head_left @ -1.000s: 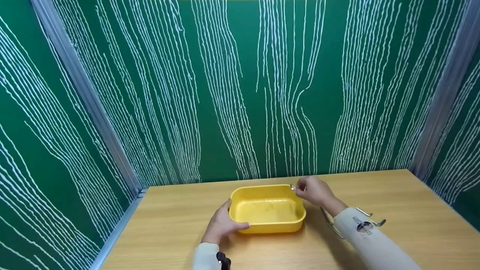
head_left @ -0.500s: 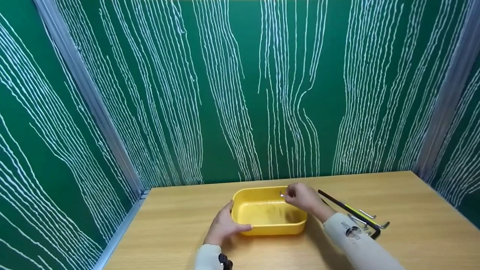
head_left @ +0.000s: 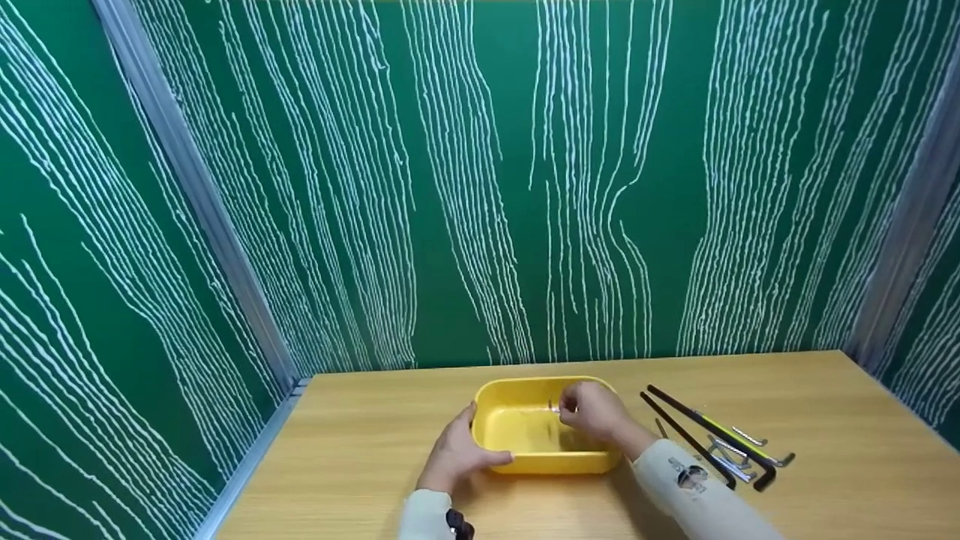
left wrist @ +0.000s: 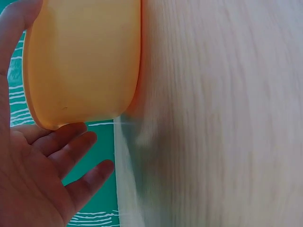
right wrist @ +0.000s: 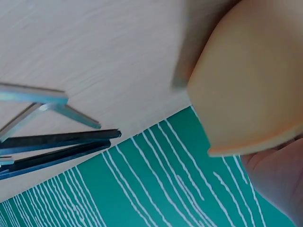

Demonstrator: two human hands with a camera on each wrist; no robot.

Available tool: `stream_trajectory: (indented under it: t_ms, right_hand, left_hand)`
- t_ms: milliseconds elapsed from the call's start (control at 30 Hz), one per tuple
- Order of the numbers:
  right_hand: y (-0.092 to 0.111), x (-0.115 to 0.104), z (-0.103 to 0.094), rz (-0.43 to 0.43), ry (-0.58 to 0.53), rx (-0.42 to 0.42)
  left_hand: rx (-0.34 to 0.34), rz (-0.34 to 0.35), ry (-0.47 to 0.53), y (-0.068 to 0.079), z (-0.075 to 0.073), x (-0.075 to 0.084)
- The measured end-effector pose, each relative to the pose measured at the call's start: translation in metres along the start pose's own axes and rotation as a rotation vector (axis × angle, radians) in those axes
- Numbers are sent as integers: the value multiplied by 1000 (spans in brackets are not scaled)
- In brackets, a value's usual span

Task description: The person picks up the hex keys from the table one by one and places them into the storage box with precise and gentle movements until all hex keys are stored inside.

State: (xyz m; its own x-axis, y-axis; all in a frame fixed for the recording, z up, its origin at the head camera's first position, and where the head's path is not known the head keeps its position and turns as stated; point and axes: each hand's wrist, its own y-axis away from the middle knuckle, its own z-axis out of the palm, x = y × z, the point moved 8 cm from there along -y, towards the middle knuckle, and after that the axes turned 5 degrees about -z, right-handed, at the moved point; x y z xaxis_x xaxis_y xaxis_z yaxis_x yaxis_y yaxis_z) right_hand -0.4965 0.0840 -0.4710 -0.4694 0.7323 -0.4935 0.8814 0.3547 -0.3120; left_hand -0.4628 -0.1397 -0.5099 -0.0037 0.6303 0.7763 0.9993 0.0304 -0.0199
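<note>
A yellow plastic tub stands on the wooden table. My left hand grips its left side, thumb over the near rim and fingers at the left wall; in the left wrist view the other fingers spread loosely below the tub. Over the tub's right half, my right hand pinches a small silver hex key, whose bent end sticks out to the left. The right wrist view shows only part of that hand behind the tub's rim, and the hex key is hidden there.
Right of the tub lie a black hex key, a longer black one with a yellow label, and several smaller silver hex keys. Green walls with white wavy lines enclose the table.
My right hand has moved left and down from the tub's right rim to over its inside, still pinching the small hex key. The left hand keeps its grip on the tub.
</note>
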Motion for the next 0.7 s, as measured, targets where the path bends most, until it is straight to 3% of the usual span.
stream_trajectory:
  t_ms: [300, 700]
  right_hand:
    - [6, 0, 23, 31, 7, -72]
    - [0, 11, 35, 62, 89, -127]
  left_hand:
    - [2, 6, -9, 3, 1, 0]
    - [21, -17, -16, 0, -1, -2]
